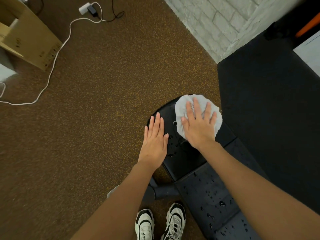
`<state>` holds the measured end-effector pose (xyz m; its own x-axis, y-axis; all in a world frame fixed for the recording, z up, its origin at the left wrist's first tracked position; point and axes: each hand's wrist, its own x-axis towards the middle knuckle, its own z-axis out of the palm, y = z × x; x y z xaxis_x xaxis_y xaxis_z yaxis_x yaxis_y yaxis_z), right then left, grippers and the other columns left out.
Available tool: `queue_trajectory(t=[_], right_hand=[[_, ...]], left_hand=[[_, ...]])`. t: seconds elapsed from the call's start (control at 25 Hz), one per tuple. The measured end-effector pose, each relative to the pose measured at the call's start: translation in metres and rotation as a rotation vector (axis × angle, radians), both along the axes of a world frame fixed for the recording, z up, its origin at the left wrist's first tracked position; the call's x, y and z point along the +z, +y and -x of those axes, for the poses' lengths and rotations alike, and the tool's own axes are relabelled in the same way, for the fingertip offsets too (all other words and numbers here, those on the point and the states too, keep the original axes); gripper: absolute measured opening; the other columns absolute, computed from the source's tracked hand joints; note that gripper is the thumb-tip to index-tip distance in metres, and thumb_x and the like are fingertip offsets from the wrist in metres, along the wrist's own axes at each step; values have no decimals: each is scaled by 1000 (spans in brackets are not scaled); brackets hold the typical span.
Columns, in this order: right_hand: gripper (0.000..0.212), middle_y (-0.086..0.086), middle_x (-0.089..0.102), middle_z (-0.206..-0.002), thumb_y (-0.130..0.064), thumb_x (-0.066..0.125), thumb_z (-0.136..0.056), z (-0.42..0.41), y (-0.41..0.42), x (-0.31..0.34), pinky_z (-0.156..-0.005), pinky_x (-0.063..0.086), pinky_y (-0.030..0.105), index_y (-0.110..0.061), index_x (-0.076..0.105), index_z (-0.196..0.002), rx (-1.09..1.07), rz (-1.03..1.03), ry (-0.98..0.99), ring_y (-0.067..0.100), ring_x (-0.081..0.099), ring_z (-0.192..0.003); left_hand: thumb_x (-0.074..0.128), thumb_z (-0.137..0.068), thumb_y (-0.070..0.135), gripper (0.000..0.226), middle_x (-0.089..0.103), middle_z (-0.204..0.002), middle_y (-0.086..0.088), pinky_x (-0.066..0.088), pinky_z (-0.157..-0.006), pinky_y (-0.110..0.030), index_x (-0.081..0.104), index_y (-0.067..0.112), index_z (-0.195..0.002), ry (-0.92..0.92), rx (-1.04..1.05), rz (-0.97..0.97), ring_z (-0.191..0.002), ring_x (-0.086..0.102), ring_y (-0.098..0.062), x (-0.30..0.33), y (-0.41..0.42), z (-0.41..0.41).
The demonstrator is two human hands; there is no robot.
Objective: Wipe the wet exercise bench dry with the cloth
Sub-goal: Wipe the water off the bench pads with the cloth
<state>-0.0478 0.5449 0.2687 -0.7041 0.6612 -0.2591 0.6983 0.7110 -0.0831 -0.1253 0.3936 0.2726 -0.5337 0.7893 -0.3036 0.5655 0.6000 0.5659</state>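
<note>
A black padded exercise bench runs from the picture's middle down to the lower right, with water drops scattered over its pads. A light grey cloth lies bunched on the far end of the seat pad. My right hand presses flat on the cloth with its fingers spread and straight. My left hand rests flat on the left edge of the same pad, fingers straight and together, holding nothing. Drops lie on the pad between the two hands.
Brown speckled carpet surrounds the bench. A cardboard box stands at the upper left, with a white cable and a power adapter trailing across the floor. A white brick wall and a black mat lie to the right. My shoes stand beside the bench.
</note>
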Motion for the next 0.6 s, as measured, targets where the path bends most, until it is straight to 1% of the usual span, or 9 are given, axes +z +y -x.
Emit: queue_trajectory(t=[0.08,0.12,0.16,0.2,0.28,0.36,0.44,0.52,0.6], right_hand=[[59,2,13,-159,-45,13,-97,-25,-1,0,-112,17,60,-22,20,-150,144,-26,0,41,10,-143],[58,4,18,-158,-44,14,-96,-33,4,2,-110,22,61,-21,24,-149,165,-33,-6,41,15,-143],[58,4,17,-158,-44,14,-96,-35,12,2,-110,23,61,-21,23,-149,142,-35,-24,41,15,-143],[59,2,11,-160,-45,11,-96,-31,17,3,-112,18,60,-23,17,-150,79,-30,-33,40,10,-143],[56,-5,-8,-160,-46,9,-99,-7,22,0,-114,3,56,-27,2,-151,-88,25,-43,38,-5,-144],[56,-8,-15,-158,-45,10,-100,15,17,1,-114,-4,55,-28,-5,-151,-121,47,-36,36,-12,-144],[56,-7,-12,-159,-46,10,-100,13,11,2,-115,-3,54,-27,-3,-151,4,44,-21,35,-12,-144],[60,-3,0,-160,-50,3,-98,-14,9,1,-116,7,56,-24,10,-151,185,14,7,35,-4,-145],[66,-1,12,-159,-51,-3,-96,-39,12,3,-114,17,57,-22,22,-150,252,0,-8,35,6,-145]], left_hand=[[15,-103,31,55,-26,-155,7,-17,-115,-28,-13,18,-148,-12,-1,2,-138,-30,-5,0,1,1],[15,-103,32,55,-26,-155,7,-17,-115,-29,-13,18,-148,-12,-5,3,-138,-30,-6,1,1,2],[15,-103,32,55,-25,-155,6,-17,-115,-28,-13,17,-148,-9,-9,6,-138,-30,-6,1,1,2],[15,-103,31,55,-25,-155,6,-17,-114,-28,-12,17,-148,-2,-8,6,-139,-29,-6,1,1,1],[16,-103,30,55,-23,-156,6,-18,-114,-27,-11,17,-148,10,3,-7,-139,-28,-7,-1,1,0],[16,-103,30,54,-23,-156,6,-18,-114,-28,-11,17,-148,14,13,-14,-139,-28,-7,-3,1,-1],[16,-103,31,54,-23,-156,7,-18,-114,-27,-11,18,-148,8,16,-18,-139,-28,-6,-3,1,-1],[16,-103,31,54,-23,-155,8,-19,-113,-25,-11,19,-148,-8,21,-27,-139,-29,-4,-1,1,-1],[17,-103,31,53,-22,-156,8,-20,-111,-23,-11,20,-147,-21,22,-39,-138,-28,-3,2,1,0]])
